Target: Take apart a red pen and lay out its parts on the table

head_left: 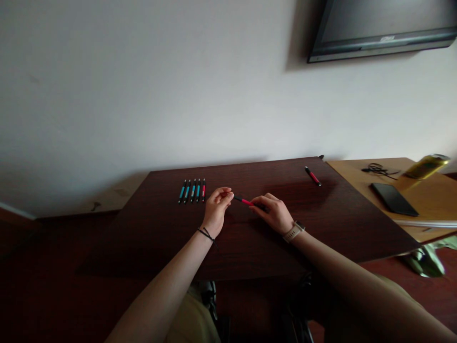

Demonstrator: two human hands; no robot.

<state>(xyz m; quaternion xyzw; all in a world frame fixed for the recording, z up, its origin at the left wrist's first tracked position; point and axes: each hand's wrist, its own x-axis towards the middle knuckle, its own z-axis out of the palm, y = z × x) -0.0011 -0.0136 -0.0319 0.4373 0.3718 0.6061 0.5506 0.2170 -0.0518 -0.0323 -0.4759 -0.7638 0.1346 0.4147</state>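
Between my two hands a red and black pen is held above the dark table. My left hand pinches its left end with the fingertips. Closed round the other end is my right hand, which hides part of it. Just left of my left hand several pens lie side by side in a row: blue and black ones and, at the row's right end, a red and black one. Another red and black pen lies alone near the table's back right corner.
To the right, a lighter wooden table bears a black phone, a dark cable and a yellow can. A screen hangs on the wall at upper right. Green fabric shows below the lighter table.
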